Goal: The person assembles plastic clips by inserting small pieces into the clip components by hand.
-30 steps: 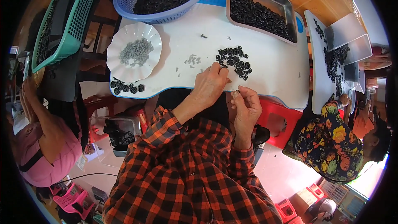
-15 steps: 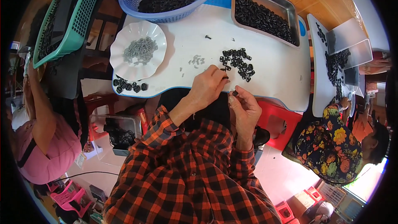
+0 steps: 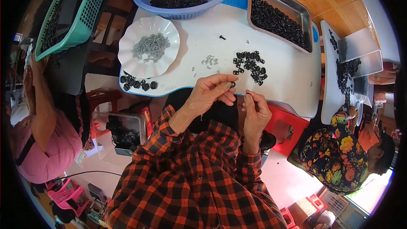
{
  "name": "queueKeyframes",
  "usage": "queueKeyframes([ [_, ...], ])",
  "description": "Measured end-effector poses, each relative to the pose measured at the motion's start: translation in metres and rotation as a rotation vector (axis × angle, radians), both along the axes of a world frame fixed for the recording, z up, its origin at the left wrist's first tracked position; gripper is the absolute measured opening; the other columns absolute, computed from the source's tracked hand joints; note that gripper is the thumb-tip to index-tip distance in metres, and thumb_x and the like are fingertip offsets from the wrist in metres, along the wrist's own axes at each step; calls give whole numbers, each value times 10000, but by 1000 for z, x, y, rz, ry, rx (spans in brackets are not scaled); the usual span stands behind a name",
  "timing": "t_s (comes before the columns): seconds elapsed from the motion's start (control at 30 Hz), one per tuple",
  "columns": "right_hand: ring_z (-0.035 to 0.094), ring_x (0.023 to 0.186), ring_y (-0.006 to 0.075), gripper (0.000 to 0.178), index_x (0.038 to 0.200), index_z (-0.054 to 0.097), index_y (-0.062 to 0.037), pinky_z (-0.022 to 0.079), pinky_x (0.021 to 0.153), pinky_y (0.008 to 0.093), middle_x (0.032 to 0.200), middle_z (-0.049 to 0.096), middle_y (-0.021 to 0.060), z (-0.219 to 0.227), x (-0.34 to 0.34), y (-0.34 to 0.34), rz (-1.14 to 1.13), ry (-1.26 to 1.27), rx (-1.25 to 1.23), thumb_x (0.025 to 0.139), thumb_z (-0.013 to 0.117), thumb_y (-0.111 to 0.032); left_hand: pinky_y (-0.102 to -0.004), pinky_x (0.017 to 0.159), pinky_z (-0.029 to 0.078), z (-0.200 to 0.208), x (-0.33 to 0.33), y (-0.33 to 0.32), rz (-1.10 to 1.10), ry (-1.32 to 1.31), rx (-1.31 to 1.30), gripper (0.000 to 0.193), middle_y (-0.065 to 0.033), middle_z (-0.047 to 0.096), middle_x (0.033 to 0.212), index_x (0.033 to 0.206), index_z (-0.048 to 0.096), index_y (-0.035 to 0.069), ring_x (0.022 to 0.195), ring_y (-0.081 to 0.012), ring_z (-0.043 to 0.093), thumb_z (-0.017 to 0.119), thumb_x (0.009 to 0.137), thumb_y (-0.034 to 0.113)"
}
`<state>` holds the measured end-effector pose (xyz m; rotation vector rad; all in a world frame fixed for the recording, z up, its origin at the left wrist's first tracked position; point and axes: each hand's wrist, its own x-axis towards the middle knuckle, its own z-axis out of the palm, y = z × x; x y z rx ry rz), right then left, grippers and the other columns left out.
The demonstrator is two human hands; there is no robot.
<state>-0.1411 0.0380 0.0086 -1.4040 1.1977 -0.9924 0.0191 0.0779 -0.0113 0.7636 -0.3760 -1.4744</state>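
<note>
Just over the table's near edge, my left hand [image 3: 208, 95] pinches a small black ring-like plastic part [image 3: 232, 84] between thumb and fingers. Close beside it, to the right, my right hand [image 3: 257, 113] is closed at thumb and forefinger around a tiny dark piece [image 3: 248, 93] that I cannot make out. Beyond both hands lies a loose pile of small black parts [image 3: 254, 65] on the white table [image 3: 203, 29]. Left of that pile are a few small clear grey pieces [image 3: 210, 60]. A scalloped white plate [image 3: 127, 53] holds a heap of such clear pieces [image 3: 151, 47].
Black parts [image 3: 137, 83] sit near the plate. A blue-purple basket [image 3: 182, 12] and a metal tray [image 3: 280, 38] of black parts stand at the back. A green basket [image 3: 87, 17] is left, a red stool [image 3: 286, 129] right. People sit either side.
My left hand has turned and drawn back from the black pile, now showing a black part in its fingertips. My right hand stays near the table edge, its thumb and forefinger more upright.
</note>
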Motion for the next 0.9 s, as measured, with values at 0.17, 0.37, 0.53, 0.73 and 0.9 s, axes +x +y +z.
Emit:
queueKeyframes([
  [0.17,538,644,54,160,1011,664,11,444,557,180,800,618,12,1,4,3,-35,-63,93,886,657,-89,-279,713,595,3,0,5,-20,-222,-77,309,-125,652,961,1221,553,-35,799,-173,679,568,916,15],
  [0.37,546,637,57,193,1040,654,24,444,562,180,805,633,23,0,7,6,-18,-173,150,881,661,-84,-287,724,596,3,1,10,6,-177,-85,307,-139,645,991,1202,545,-50,820,-185,676,575,897,-26],
  [0.53,545,622,59,146,1006,649,27,431,554,178,787,631,32,7,11,10,21,-202,166,878,643,-45,-286,720,596,-5,2,11,-11,-81,-94,291,-137,643,990,1176,548,-50,825,-183,673,587,889,-28],
  [0.73,541,618,59,137,996,646,26,426,553,182,760,625,31,14,15,13,19,-208,166,878,640,-44,-284,716,591,-12,0,13,-5,-12,-102,292,-130,647,979,1180,555,-50,818,-167,665,594,895,1],
  [0.9,543,636,60,132,992,645,23,427,564,182,780,643,40,15,18,14,11,-212,159,882,638,-50,-273,677,580,-11,-3,15,-47,14,-42,258,-110,659,944,1163,585,-48,776,-146,656,570,926,54],
])
